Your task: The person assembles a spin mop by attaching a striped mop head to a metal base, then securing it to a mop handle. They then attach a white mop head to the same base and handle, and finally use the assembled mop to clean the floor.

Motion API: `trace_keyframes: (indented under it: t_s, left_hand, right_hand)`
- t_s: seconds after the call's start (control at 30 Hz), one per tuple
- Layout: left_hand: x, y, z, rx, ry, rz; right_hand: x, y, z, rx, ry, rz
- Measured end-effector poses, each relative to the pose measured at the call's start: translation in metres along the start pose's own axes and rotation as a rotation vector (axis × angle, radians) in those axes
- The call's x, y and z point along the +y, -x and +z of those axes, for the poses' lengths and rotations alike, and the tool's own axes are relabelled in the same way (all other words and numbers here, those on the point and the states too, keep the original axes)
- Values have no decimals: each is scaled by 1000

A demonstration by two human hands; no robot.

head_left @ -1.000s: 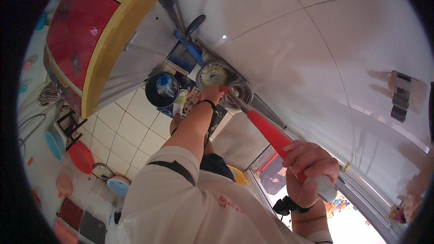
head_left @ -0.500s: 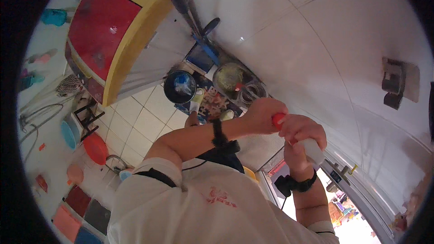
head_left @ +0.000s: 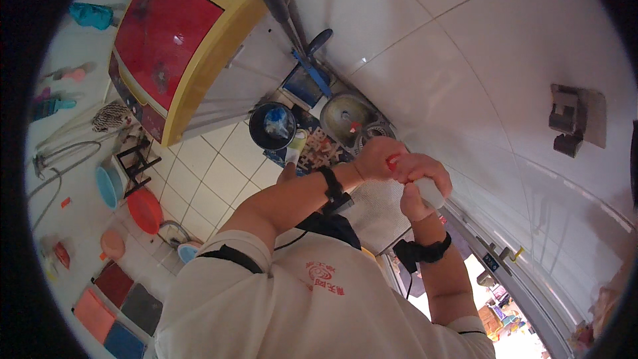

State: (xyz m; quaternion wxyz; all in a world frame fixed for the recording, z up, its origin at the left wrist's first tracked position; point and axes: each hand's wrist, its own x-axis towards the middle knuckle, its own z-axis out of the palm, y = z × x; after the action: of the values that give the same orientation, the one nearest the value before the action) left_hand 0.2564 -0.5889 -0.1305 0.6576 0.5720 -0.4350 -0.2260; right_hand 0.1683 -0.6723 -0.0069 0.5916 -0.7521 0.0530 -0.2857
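Observation:
My left hand (head_left: 377, 159) comes across from the left with its fingers curled at a small red cap-like part (head_left: 393, 161). Beside it, my right hand (head_left: 424, 174) is wrapped round a white bottle (head_left: 431, 193), whose pale side shows between fingers and thumb. The two hands meet in front of the white wall, right of the middle. How the red part joins the bottle is hidden by my fingers. Both wrists wear black straps with small devices, the left strap (head_left: 330, 186) and the right strap (head_left: 428, 250).
Below stand a dark bucket (head_left: 254, 131) with something blue and white inside, and a metal basin (head_left: 330, 110). A yellow cabinet with a red panel (head_left: 166, 40) rises at left. Red (head_left: 145, 211) and light blue (head_left: 108, 186) basins lie near a black rack (head_left: 136, 166). A bracket (head_left: 566, 116) is on the right wall.
Both hands have moved left and slightly up, with the bottle and red part still held between them. The surroundings have shifted a little as my head moved.

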Motion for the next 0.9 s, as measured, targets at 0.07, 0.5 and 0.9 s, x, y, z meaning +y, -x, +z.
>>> trace_keyframes:
  t_s: [0.07, 0.5, 0.9]
  left_hand:
    - [-8, 4, 1, 29, 5, 7]
    - [-68, 23, 17, 38, -54, -45]
    - [-98, 33, 14, 9, -36, -22]
  right_hand:
    - [8, 1, 1, -2, -13, -5]
    - [48, 12, 3, 19, -58, 22]
    - [85, 29, 7, 91, -86, 129]
